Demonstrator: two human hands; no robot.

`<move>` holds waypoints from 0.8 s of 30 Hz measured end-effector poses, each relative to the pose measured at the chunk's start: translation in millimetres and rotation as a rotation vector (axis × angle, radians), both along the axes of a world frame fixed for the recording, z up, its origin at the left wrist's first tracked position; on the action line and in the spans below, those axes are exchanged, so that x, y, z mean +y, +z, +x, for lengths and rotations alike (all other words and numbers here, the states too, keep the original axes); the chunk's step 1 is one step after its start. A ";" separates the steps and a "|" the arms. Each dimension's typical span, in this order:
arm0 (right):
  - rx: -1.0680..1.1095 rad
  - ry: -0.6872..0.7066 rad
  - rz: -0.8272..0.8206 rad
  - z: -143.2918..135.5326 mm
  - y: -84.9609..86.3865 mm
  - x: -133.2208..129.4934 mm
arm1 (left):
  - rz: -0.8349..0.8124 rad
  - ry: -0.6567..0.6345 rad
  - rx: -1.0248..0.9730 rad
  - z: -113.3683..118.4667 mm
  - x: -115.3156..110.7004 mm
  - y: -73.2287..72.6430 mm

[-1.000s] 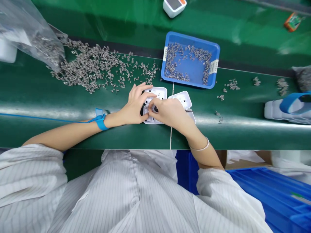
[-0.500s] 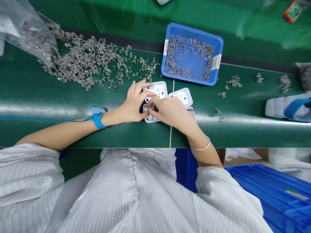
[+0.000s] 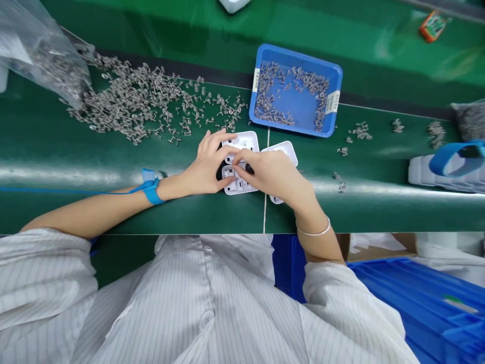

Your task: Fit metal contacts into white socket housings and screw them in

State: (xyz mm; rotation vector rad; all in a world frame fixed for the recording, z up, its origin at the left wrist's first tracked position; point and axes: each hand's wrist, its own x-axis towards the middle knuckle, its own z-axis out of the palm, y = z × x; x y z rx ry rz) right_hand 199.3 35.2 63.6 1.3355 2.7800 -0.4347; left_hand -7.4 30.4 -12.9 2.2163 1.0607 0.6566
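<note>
My left hand [image 3: 206, 167] curves around the left ends of two white plastic casings. Its fingers reach over the upper casing [image 3: 250, 140], and its thumb presses on the lower casing [image 3: 242, 187]. Both casings lie with their insides up, showing small slots and dark metal bits. My right hand [image 3: 275, 174] is above the lower casing, thumb and forefinger pinched together at its upper left. What sits between these fingertips is too small to make out. A black rounded piece [image 3: 249, 169] shows under the curled right fingers, mostly hidden. Another white casing [image 3: 286, 150] lies partly beneath the right hand.
A heap of metal springs [image 3: 129, 98] spreads at left from a clear plastic bag [image 3: 45, 55]. Beyond the casings stands a blue tray [image 3: 299, 129] with more springs. Small spring clusters [image 3: 359, 131] and a white block with a blue strap [image 3: 420, 169] lie at right.
The view has shifted slightly. My right fingertips have moved a little up off the lower casing, uncovering more of its inside. My left hand keeps its place.
</note>
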 end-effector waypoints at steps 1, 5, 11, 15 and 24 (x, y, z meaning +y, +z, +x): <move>0.065 -0.022 0.021 2.8 2.5 0.6 | -0.008 -0.006 0.009 -0.4 0.5 0.5; 0.252 -0.125 0.202 17.4 10.4 10.3 | 0.005 -0.005 0.017 -1.5 0.4 0.8; 0.052 -0.484 0.496 64.0 -18.4 59.5 | 0.022 -0.005 0.000 -3.3 -1.5 4.3; -0.033 -0.580 0.472 97.3 -44.7 87.5 | -0.012 -0.002 0.021 -4.4 -2.0 9.4; 0.038 -0.442 0.385 102.6 -52.8 95.7 | -0.025 0.009 0.005 -4.4 -2.9 9.0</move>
